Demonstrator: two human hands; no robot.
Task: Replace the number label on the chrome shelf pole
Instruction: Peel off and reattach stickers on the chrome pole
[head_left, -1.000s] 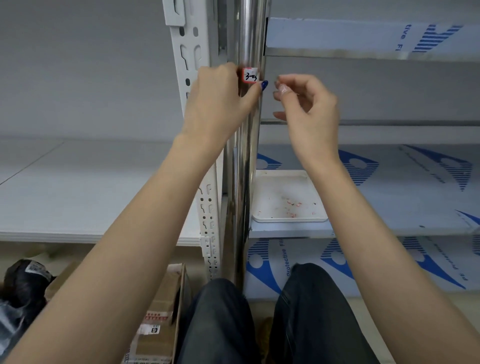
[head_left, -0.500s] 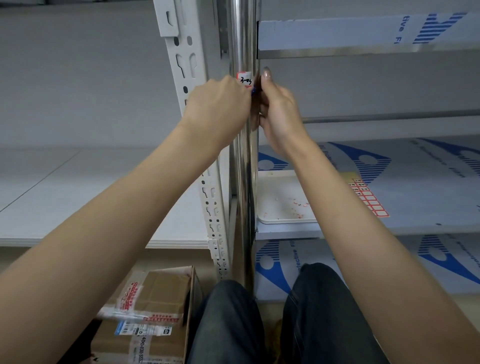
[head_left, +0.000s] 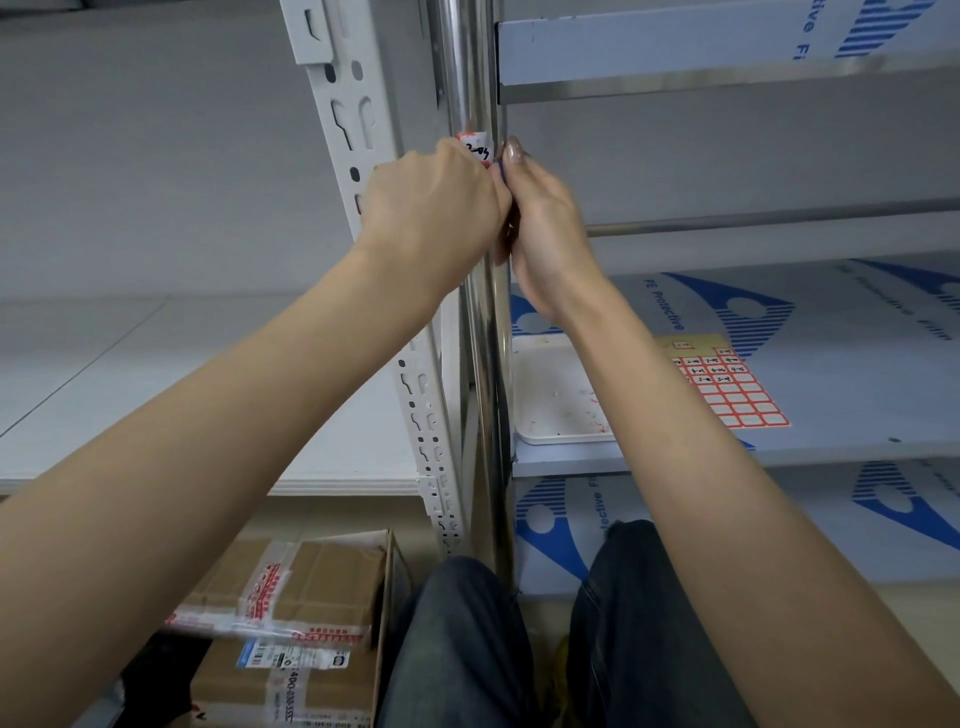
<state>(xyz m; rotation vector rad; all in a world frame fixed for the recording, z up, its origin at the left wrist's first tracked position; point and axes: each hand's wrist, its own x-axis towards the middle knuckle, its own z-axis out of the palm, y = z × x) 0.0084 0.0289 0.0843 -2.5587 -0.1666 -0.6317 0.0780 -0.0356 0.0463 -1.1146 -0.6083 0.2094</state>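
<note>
within the last second the right hand (head_left: 540, 223) has closed in on the chrome shelf pole (head_left: 485, 322) to meet the left hand (head_left: 431, 202), whose grip wraps the pole just under the stuck-on number label (head_left: 475, 148), so work on the label seems to be starting; the right grip cannot be told.

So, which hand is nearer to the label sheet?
Right. The right hand is at the pole, above-left of the label sheet; the left hand is farther left.
</note>
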